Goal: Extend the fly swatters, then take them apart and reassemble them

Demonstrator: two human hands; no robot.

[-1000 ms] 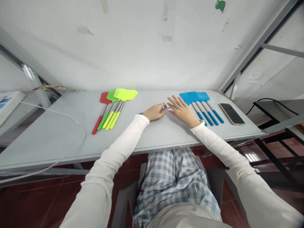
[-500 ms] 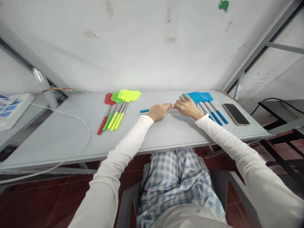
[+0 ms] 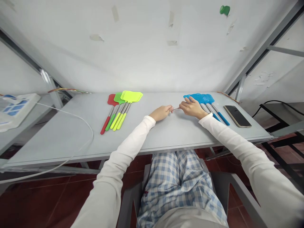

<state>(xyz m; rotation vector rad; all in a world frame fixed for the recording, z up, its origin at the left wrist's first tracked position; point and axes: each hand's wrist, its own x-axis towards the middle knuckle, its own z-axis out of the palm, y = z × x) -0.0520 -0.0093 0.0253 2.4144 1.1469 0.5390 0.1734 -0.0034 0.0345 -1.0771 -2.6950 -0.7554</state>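
Note:
A thin metal rod point(image 3: 176, 108) stretches between my two hands above the middle of the table. My left hand point(image 3: 161, 113) is closed around its left end and hides whatever part lies inside the fist. On the right, my right hand point(image 3: 191, 107) pinches the other end of this fly swatter's shaft, its upper fingers curled. Just behind and beside that hand lie several blue fly swatters point(image 3: 207, 98), heads overlapping toward the wall, partly covered by the hand. Left of my left hand, a red swatter point(image 3: 105, 124), a green swatter point(image 3: 110, 121) and yellow swatters point(image 3: 132, 96) lie fanned together.
A smartphone point(image 3: 237, 116) lies at the right end of the grey table point(image 3: 152, 136). A white cable point(image 3: 83, 122) curves over the table's left side. The white wall point(image 3: 152, 63) rises behind, with metal frame posts on both sides.
My hands have drawn slightly apart, so more of the metal rod shows between them. The blue handle end that stuck out left of my left hand is now hidden. The view has shifted slightly.

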